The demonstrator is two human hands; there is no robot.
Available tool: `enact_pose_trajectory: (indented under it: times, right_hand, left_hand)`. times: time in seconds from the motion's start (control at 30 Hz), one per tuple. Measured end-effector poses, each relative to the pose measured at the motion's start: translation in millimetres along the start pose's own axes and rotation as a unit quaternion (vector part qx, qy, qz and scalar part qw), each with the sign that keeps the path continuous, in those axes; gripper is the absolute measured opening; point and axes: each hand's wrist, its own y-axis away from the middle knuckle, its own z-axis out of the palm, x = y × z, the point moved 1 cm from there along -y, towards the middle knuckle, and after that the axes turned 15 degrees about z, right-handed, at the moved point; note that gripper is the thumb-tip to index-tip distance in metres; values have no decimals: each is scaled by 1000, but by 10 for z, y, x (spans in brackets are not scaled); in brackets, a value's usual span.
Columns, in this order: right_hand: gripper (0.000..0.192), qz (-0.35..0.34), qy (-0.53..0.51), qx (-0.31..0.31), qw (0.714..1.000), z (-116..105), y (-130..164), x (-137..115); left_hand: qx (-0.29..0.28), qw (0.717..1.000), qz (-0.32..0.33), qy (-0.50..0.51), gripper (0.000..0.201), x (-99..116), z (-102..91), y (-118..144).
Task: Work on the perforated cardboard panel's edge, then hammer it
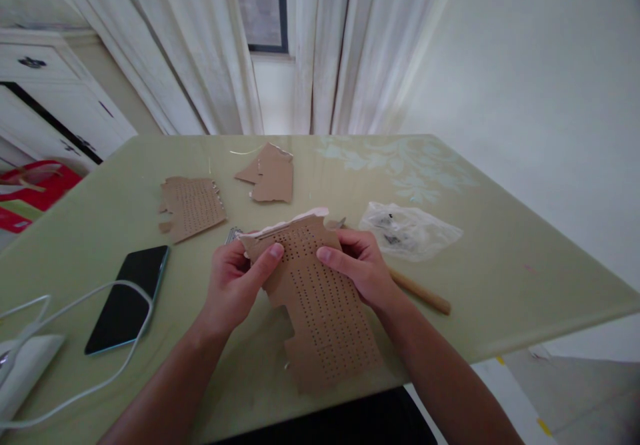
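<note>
Perforated card [320, 298] held up just above the near edge of the desk [500, 265], long side running away from the body, rows of small holes facing the camera. Pinched at its upper end between both hands: left hand [235, 285] on the left edge with the thumb pressed onto the face, right hand [360, 268] on the right edge with the thumb likewise laid flat on the holes. Both grips closed on the card, fingers wrapped behind it and out of sight.

To do this well: keep the thumbs close together either side of one row of holes, so that any bend or tear follows that row rather than wandering. Best kept gentle and even; the ragged top edge suggests a card that rips easily. Lower end hangs free, so support from the desk would steady it.

Behind the right hand, a wooden stick [420, 291] lies on the desk, and beyond it a clear bag [410, 231] with small dark parts inside, possibly hardware, too blurred to tell. Further back, two more card pieces: a perforated one [193, 206] at left and a plain torn one [270, 175] near the middle. Off to the left, a phone [127, 298] face up, a white cable [75, 298] looping across it.
</note>
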Motion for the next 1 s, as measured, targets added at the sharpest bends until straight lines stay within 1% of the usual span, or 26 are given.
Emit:
enact_pose_trajectory:
  times: [0.1, 0.17, 0.27, 0.33, 0.4, 0.47, 0.57, 0.63, 0.7, 0.83, 0.9, 1.0]
  right_hand:
    - [26, -7, 18, 11, 1000, -9, 4, 3]
    - [30, -6, 3, 46, 999, -27, -15, -7]
    - [33, 3, -59, 115, 992, -88, -78, -47]
    - [31, 18, -91, 140, 986, -146, -129, -82]
    - [32, 40, -101, 149, 983, -204, -171, -110]
    - [37, 61, -99, 150, 982, -251, -199, -118]
    - [39, 77, -92, 139, 983, -291, -228, -92]
    - [40, 90, -81, 128, 984, -304, -245, -61]
    - [41, 102, -69, 119, 985, -316, -258, -34]
    - [48, 106, -56, 106, 987, -350, -270, -15]
    - [52, 106, -44, 103, 988, -365, -265, -18]
    - [55, 106, -7, 93, 990, -368, -246, -29]
  left_hand:
    - [3, 1000, -2, 4, 30, -2, 21, -14]
    - [22, 999, 0, 29, 40, -8, 57, -45]
    - [61, 997, 21, 44, 59, -43, 104, -112]
    - [62, 998, 29, 9, 57, -87, 113, -151]
    - [41, 999, 11, -22, 47, -134, 109, -173]
    - [4, 999, -27, -33, 38, -168, 106, -178]
    - [-52, 996, -71, -21, 38, -196, 118, -173]
    - [-67, 994, -88, 0, 38, -225, 128, -171]
    - [-50, 993, -102, 16, 42, -269, 132, -174]
    - [22, 991, -129, 34, 49, -298, 153, -208]
    - [24, 987, -140, 72, 55, -251, 183, -234]
    - [1, 983, -141, 120, 63, -172, 214, -255]
